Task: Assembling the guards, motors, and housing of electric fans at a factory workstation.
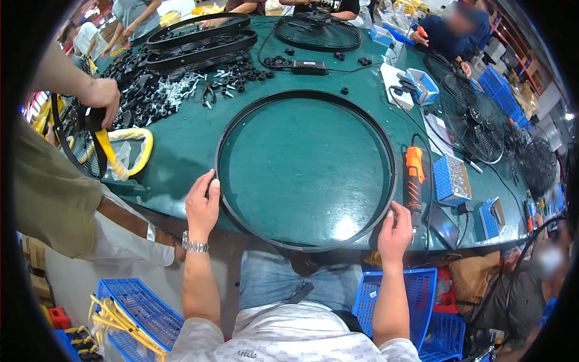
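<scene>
A large black hoop (304,94), like the rim band of a fan, lies before me at the near edge of the green table (301,175), its front part reaching slightly past that edge. My left hand (203,205), with a metal watch on the wrist, grips the hoop's left side between thumb and fingers. On its lower right side, my right hand (395,236) pinches the same band. Just beyond that hand an orange and black electric screwdriver (414,181) rests on the table, its tip toward me. The fingers' undersides are hidden.
Black plastic parts and silver screws (172,99) are heaped far left, beside pliers (208,94). Fan guards (202,33) stand behind. At right are a screw box (451,180), cables and a fan grille (476,117). A co-worker's hand (102,99) is close on the left. Blue crates (142,314) flank me.
</scene>
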